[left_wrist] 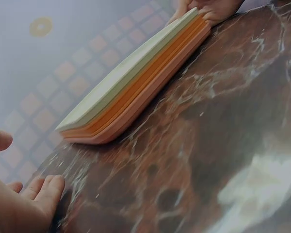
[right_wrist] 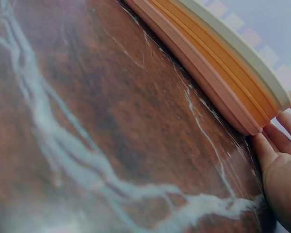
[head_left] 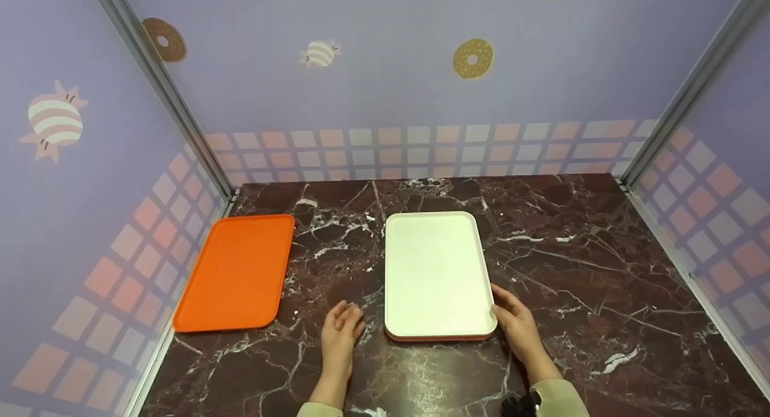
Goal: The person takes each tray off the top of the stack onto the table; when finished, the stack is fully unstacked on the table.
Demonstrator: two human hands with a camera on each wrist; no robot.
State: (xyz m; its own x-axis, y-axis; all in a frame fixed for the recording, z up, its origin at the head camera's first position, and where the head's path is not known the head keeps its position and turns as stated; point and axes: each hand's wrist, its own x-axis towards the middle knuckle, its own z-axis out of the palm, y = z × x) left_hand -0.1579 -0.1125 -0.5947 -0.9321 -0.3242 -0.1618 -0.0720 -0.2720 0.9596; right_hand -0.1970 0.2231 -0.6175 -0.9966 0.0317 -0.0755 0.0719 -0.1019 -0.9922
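Observation:
A stack of rectangular trays [head_left: 436, 272] lies on the dark marbled table, a white tray on top. Side-on in both wrist views, orange trays [right_wrist: 218, 53] show beneath the white one and pink trays [right_wrist: 199, 63] at the bottom. At the stack's near right corner, my right hand [head_left: 517, 327] grips the edge, thumb at the white rim and fingers against the side [right_wrist: 283, 141]. My left hand [head_left: 341, 336] is left of the stack, apart from it, with loosely bent fingers and nothing in them; part of it shows in the left wrist view [left_wrist: 26, 206].
A single orange tray [head_left: 237, 272] lies flat on the left of the marbled table [head_left: 577, 272], close to the left wall. Patterned lilac panels [head_left: 385, 86] with grey metal posts [head_left: 168, 89] enclose the table at the back and both sides.

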